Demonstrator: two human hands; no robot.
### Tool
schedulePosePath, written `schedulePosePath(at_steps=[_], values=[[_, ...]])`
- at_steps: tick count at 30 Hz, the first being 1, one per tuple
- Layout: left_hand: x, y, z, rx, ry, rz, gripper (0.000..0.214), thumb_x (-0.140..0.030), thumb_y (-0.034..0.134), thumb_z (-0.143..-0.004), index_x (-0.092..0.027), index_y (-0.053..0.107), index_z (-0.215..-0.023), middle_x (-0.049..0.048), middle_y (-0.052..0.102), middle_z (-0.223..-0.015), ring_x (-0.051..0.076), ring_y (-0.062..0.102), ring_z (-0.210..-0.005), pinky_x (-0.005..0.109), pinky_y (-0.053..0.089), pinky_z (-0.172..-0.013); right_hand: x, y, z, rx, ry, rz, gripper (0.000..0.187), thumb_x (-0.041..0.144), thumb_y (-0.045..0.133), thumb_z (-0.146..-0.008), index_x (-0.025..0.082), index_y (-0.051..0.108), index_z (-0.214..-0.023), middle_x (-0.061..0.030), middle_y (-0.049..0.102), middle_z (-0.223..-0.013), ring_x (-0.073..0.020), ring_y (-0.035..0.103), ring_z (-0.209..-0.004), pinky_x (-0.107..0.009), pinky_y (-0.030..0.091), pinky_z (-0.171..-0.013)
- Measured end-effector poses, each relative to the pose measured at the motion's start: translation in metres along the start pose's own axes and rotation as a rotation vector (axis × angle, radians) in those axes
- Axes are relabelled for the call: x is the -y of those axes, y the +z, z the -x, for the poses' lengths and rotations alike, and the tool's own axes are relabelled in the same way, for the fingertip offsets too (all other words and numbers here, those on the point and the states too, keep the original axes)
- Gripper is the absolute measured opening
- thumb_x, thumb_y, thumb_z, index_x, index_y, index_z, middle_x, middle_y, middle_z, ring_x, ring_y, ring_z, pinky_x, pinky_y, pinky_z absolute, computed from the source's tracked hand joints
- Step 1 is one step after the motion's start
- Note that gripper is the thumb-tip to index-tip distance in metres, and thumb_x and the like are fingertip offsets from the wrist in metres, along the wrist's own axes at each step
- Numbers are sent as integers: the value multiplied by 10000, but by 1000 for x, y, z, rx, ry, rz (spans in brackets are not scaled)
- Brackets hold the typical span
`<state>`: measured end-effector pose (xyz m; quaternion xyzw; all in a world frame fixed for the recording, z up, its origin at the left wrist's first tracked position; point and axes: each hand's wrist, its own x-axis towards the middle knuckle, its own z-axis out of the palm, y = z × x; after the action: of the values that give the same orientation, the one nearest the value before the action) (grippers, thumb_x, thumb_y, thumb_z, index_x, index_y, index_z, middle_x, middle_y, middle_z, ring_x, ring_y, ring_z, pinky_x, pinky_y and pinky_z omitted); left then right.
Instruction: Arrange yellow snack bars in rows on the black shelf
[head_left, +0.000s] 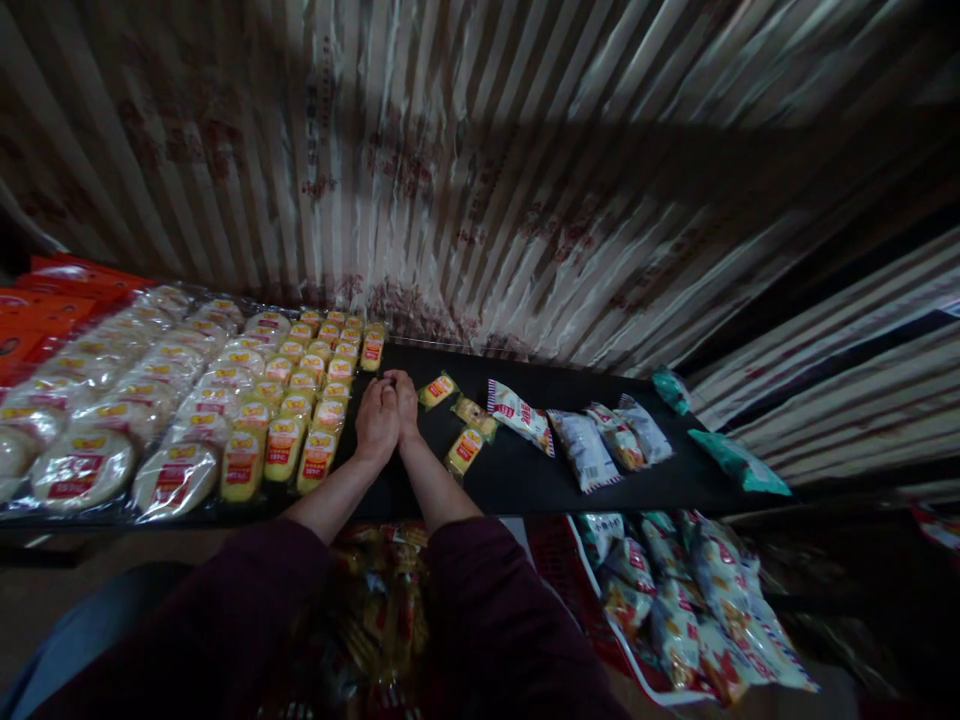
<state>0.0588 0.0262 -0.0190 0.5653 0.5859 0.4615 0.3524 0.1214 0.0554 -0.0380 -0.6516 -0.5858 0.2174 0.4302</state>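
Observation:
My left hand (375,422) and my right hand (407,400) rest side by side on the black shelf (525,480), touching each other, fingers curled together. Whatever lies under the fingers is hidden. Just left of my left hand stand neat rows of small yellow packets (315,400) with red labels. Right of my right hand lie three loose yellow packets (465,450), unaligned. Both forearms reach out of dark maroon sleeves.
Round pale cakes in clear wrappers (112,420) fill the shelf's left part, with orange packs (45,310) beyond. White and red snack bags (585,440) and green packets (739,465) lie to the right. Below, a red crate (555,570) holds more snack bags. A corrugated sheet wall stands behind.

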Motion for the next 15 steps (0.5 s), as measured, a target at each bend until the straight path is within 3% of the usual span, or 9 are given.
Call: schedulePosePath(at_steps=[4, 9, 15], values=[[-3, -12, 30, 80, -27, -41, 407, -264, 298, -881, -133, 578, -1146, 127, 581, -1250, 220, 505, -1196, 370, 347, -1052, -1, -9, 28, 13, 16, -49, 257, 118, 402, -747, 191, 552, -943, -37, 571, -932, -164, 543, -902, -291, 436, -862], [0, -29, 68, 153, 95, -141, 425, -271, 296, -894, -98, 562, -1176, 133, 565, -1271, 209, 475, -1221, 358, 324, -1069, 4, -25, 68, 55, -59, -34, 255, 119, 408, -747, 178, 573, -933, -39, 572, -923, -162, 539, -896, -279, 430, -858], [7, -55, 115, 220, 262, -201, 394, -315, 320, -900, -151, 577, -1150, 111, 563, -1263, 201, 470, -1213, 361, 325, -1068, 20, -42, 123, 89, -47, 19, 302, 96, 405, -751, 166, 574, -991, -54, 574, -959, -163, 533, -925, -282, 430, -860]])
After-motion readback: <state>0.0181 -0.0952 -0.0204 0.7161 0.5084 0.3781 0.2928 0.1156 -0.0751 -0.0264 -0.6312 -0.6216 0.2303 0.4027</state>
